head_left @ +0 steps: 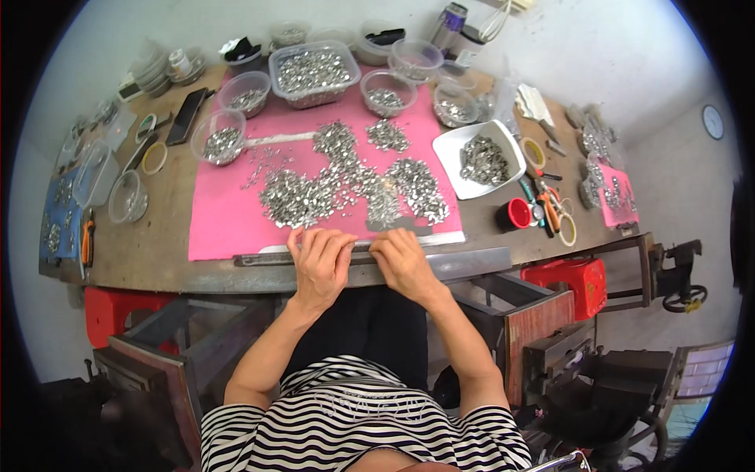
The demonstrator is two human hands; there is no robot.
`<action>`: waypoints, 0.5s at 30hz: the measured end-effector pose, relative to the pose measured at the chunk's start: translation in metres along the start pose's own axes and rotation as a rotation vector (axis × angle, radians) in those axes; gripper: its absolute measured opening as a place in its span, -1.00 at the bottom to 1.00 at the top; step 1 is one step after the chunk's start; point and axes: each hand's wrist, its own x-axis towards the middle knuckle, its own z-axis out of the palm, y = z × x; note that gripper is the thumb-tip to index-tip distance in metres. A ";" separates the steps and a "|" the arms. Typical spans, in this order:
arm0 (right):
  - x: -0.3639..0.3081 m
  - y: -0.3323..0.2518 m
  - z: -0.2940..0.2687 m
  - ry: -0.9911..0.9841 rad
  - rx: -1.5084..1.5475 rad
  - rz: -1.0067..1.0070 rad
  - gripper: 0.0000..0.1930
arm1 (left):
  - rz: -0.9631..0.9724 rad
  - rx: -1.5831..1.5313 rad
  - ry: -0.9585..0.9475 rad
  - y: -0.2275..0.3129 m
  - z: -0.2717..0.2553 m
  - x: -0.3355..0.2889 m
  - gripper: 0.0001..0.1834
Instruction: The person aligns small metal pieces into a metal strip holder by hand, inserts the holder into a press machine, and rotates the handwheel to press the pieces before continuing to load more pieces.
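Note:
Both of my hands work close together at the front edge of the pink mat (212, 228). My left hand (318, 259) has its fingers bent and closed, the thumb turned inward. Beside it, my right hand (405, 263) is closed too, its fingertips pressed down near the left thumb. What the fingertips hold is too small and hidden to make out. Under and beside the hands runs a long grey metal strip (476, 263) along the table edge. Just beyond my fingers lie loose heaps of small shiny metal pieces (295, 197), and a grey flat piece (409, 224) sits near my right hand.
A large plastic tub (313, 55) of metal pieces and several round tubs line the back. A white tray (448, 153) of pieces, a red cup (515, 214) and pliers (543, 200) are to the right. Left are a phone (187, 116) and a tape roll (155, 158).

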 end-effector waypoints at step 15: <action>0.055 -0.160 -0.136 0.042 0.397 -0.571 -0.81 | 0.135 -0.603 0.155 0.063 -0.072 0.054 -0.84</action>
